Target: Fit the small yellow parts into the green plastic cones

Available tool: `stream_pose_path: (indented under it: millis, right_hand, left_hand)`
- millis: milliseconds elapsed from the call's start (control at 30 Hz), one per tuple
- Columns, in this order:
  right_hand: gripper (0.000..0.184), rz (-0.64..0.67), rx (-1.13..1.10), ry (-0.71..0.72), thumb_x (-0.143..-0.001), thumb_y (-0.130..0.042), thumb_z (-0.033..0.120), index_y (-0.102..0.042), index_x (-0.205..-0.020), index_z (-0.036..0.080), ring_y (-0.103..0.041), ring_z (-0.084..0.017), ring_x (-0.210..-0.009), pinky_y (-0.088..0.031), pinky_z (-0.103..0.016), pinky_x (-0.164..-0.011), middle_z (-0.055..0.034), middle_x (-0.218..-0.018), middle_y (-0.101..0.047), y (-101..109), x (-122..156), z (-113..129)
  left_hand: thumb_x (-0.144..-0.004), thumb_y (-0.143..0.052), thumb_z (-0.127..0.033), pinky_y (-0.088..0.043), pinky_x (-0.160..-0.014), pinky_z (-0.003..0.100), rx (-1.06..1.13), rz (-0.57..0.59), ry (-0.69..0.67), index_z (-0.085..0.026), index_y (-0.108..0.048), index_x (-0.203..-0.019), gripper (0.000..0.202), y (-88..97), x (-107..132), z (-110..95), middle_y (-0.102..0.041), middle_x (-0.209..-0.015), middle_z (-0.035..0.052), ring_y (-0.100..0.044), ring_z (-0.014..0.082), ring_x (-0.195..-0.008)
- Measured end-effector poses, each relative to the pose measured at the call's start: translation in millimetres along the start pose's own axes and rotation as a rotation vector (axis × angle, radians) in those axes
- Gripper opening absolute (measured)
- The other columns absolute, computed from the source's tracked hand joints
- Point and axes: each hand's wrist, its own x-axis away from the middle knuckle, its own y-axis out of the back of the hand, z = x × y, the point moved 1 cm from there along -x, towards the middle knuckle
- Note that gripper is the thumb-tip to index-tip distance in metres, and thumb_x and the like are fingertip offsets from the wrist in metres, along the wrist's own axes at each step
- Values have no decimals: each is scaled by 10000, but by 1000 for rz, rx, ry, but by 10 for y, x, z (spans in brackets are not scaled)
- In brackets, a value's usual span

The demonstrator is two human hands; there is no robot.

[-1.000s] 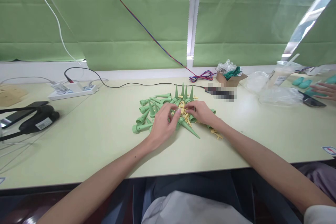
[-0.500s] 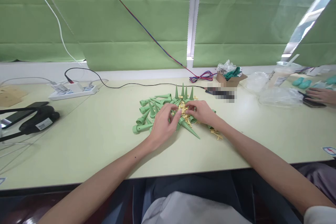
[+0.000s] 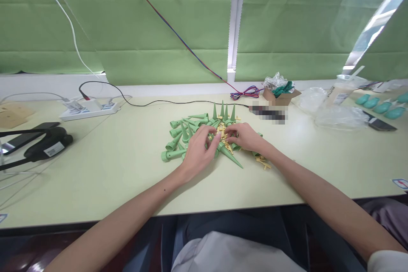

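Note:
My left hand (image 3: 200, 148) is over the left part of a heap of green plastic cone-shaped spikes (image 3: 174, 144), thumb and fingers curled toward each other. What lies between them is mostly hidden. A green spike (image 3: 231, 157) points out to the lower right from under that thumb. Facing it, my right hand (image 3: 244, 136) has its fingertips bunched at a pile of small yellow plastic pieces (image 3: 222, 128); anything in them is too small to make out. Several green spikes (image 3: 225, 112) stand upright behind the hands. More yellow pieces (image 3: 263, 162) lie beside my right wrist.
A black cable (image 3: 153, 103) runs behind the heap to a partly blurred dark object (image 3: 267, 113). On the left are a power strip (image 3: 89, 112) and a black strapped device (image 3: 47, 142). To the right stand a small cardboard box (image 3: 282, 97), a plastic cup (image 3: 341, 89) and a phone (image 3: 379, 122).
Another person's hand at the far right has left the view, uncovering the phone and more teal pieces. My own hands have hardly moved.

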Motion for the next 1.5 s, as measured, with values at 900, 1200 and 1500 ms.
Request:
stream_pose_path:
  millis: [900,1200,1500]
  right_hand:
    - [205,-9,-67,14,-772,-701,41,-716,-916,185,-673,-161,-734,-480,-289,-722,-3,-812,-761,-12,20,66]
    - [152,-17,-20,53,-812,-720,84,-707,-929,181,-673,-169,-701,-472,-297,-707,-18,-792,-754,-46,9,66]
    - [150,-2,67,99,-848,-696,94,-710,-970,181,-649,-176,-732,-428,-280,-691,-35,-810,-751,-78,3,32]
  left_hand:
    - [-1014,-471,-398,-459,-622,270,2,18,2,-206,-593,-983,230,-7,5,10,-636,-981,29,-563,119,-681]
    - [-1015,-466,-402,-468,-618,274,-1,17,4,-207,-601,-979,240,-7,6,5,-643,-991,42,-567,127,-681]
    - [-1015,-467,-399,-462,-602,267,-11,17,3,-207,-599,-979,236,-4,-1,-2,-647,-981,36,-548,117,-650]
